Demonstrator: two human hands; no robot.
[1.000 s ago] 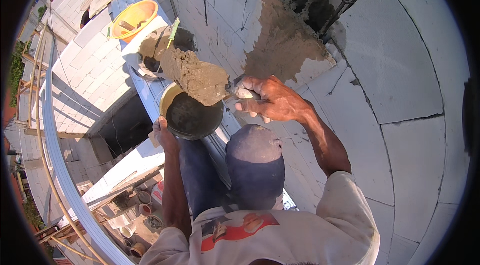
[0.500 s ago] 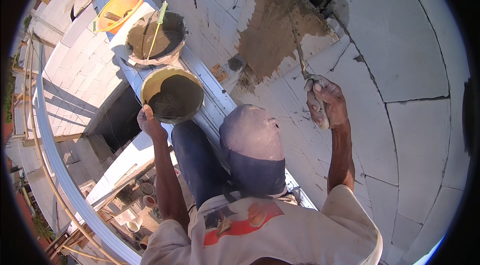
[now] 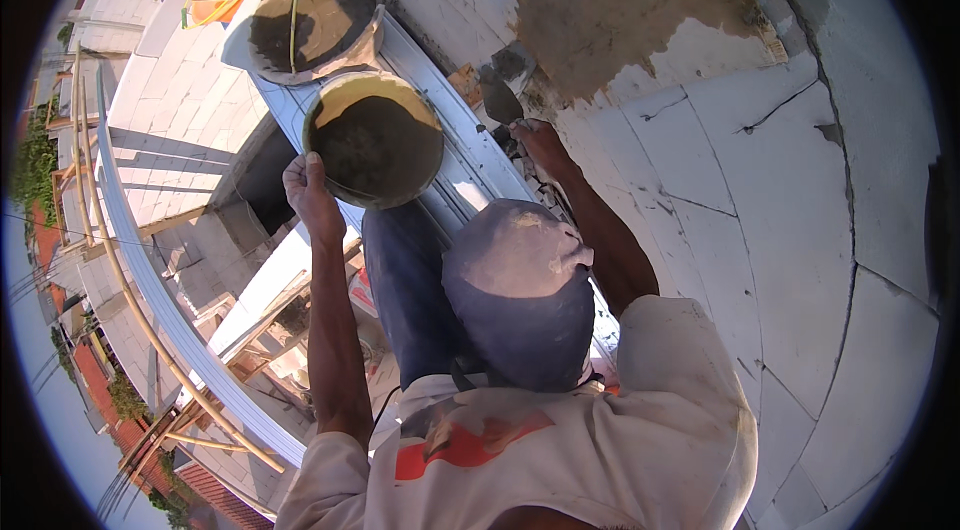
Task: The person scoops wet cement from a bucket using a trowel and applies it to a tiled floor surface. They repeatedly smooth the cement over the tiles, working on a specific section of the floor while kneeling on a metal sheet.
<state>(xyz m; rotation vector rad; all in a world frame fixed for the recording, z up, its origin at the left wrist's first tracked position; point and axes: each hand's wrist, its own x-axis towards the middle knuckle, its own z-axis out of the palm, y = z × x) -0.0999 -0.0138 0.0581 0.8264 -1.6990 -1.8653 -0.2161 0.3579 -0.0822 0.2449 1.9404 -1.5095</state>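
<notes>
L hand (image 3: 312, 194): fingers pinching rim of bowl (image 3: 362, 90)
R hand (image 3: 543, 147): fingers wrapped on trowel (image 3: 502, 102), rt of bowl
Bucket (image 3: 352, 60): w/ grey mix (image 3: 312, 28), just beyond bowl

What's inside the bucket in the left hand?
Dark grey, mortar-like material lies inside the bucket, mostly in shadow; it covers the bottom, so its depth cannot be told.

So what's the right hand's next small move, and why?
I'd probably bring the trowel over the near bucket for a scoop. The right hand grips the trowel, whose blade shows no clear heap, while the left hand holds the bucket at its rim and there's grey mix inside, so scooping looks easy from here.
</notes>
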